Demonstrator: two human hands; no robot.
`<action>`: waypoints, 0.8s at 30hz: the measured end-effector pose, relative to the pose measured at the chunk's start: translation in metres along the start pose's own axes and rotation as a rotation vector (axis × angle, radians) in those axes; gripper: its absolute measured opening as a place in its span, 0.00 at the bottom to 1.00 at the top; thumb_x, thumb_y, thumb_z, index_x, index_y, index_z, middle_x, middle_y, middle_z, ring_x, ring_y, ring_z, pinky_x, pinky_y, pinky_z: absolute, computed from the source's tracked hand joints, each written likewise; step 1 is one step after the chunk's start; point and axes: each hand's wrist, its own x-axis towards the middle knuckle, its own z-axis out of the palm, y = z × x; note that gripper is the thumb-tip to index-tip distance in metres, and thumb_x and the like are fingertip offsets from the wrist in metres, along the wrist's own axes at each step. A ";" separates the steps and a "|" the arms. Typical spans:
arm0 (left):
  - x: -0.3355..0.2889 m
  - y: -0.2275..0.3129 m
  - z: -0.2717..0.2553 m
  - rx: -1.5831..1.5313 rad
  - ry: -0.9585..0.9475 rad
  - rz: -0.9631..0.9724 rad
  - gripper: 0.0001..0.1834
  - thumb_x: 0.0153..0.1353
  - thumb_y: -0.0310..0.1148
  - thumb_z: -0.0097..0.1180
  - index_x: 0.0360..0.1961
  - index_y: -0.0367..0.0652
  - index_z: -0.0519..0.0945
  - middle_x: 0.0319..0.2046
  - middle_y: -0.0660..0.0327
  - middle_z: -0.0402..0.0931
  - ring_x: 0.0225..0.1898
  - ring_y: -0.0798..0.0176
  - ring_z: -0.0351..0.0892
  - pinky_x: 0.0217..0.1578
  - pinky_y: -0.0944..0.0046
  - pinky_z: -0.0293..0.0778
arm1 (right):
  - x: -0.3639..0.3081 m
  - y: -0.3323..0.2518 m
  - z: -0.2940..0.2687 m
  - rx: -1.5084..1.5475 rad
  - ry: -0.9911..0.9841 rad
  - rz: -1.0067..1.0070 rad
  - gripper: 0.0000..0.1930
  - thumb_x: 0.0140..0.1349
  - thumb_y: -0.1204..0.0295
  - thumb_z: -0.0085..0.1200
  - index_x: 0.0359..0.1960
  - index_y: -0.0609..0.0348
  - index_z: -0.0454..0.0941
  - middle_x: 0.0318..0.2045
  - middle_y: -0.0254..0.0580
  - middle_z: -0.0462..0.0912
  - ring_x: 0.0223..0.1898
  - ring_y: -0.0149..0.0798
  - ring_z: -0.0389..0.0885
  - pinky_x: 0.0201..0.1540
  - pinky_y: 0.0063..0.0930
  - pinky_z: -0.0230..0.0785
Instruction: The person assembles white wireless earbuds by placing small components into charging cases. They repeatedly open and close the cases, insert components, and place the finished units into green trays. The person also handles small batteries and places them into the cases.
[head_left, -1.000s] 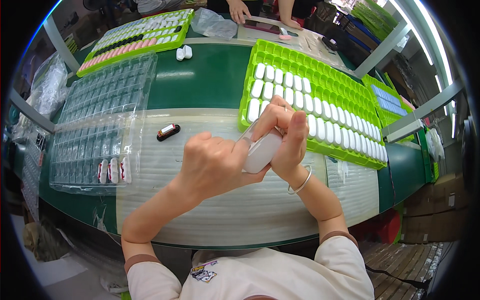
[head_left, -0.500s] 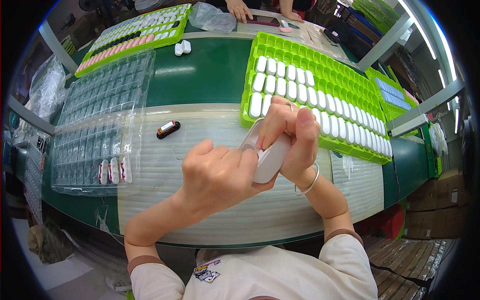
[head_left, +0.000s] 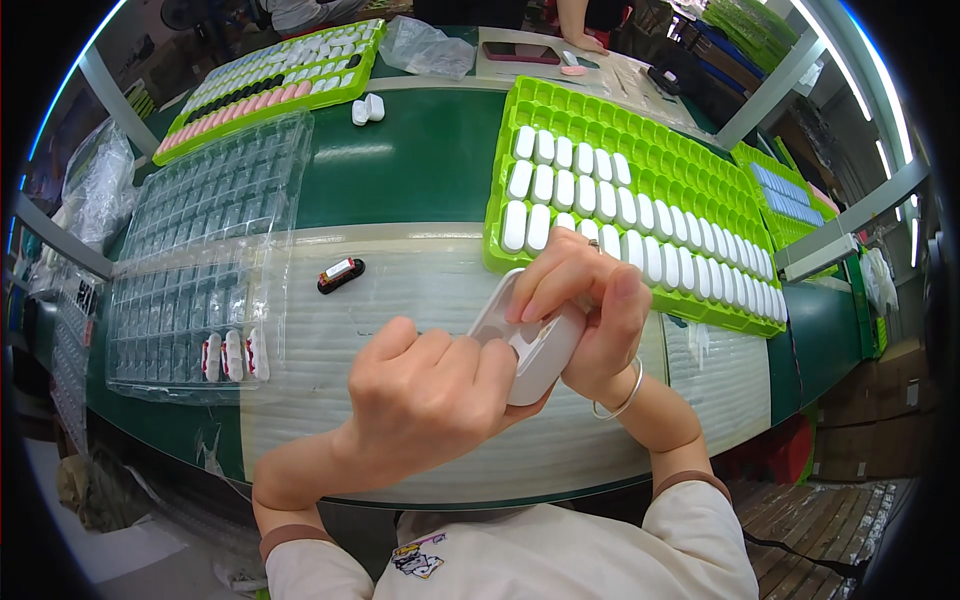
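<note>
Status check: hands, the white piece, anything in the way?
Left hand and right hand both grip the white rounded plastic case, held above the table. Green compartment tray close behind, clear blister tray at left; neither blocks.

Green table (head_left: 420, 180) carries green trays (head_left: 640, 190) and clear trays (head_left: 200, 250).

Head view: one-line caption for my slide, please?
Both hands, left hand and right hand, grip a white oblong case beside a green tray of white cases.

White case (head_left: 535, 350) lowered toward the body, left hand (head_left: 425, 400) now covering its lower end
</note>
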 end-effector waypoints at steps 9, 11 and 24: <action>-0.002 0.000 -0.005 0.073 -0.049 0.015 0.19 0.40 0.40 0.61 0.10 0.48 0.62 0.08 0.68 0.52 0.11 0.70 0.55 0.17 0.68 0.48 | -0.005 0.000 0.004 0.044 0.048 0.002 0.26 0.71 0.65 0.27 0.17 0.59 0.72 0.17 0.40 0.79 0.19 0.31 0.72 0.25 0.23 0.62; -0.003 0.000 -0.005 0.077 -0.049 0.016 0.18 0.39 0.39 0.61 0.11 0.48 0.63 0.08 0.68 0.52 0.11 0.70 0.55 0.17 0.68 0.48 | -0.007 0.002 0.002 0.035 0.030 0.009 0.27 0.71 0.64 0.27 0.17 0.59 0.73 0.17 0.39 0.79 0.19 0.31 0.71 0.25 0.23 0.62; -0.006 -0.001 -0.005 0.063 -0.018 0.017 0.14 0.35 0.32 0.57 0.10 0.48 0.62 0.08 0.67 0.50 0.11 0.69 0.54 0.20 0.68 0.50 | -0.003 0.002 0.002 0.073 -0.016 -0.069 0.22 0.71 0.60 0.30 0.22 0.57 0.69 0.17 0.40 0.79 0.17 0.29 0.69 0.22 0.22 0.61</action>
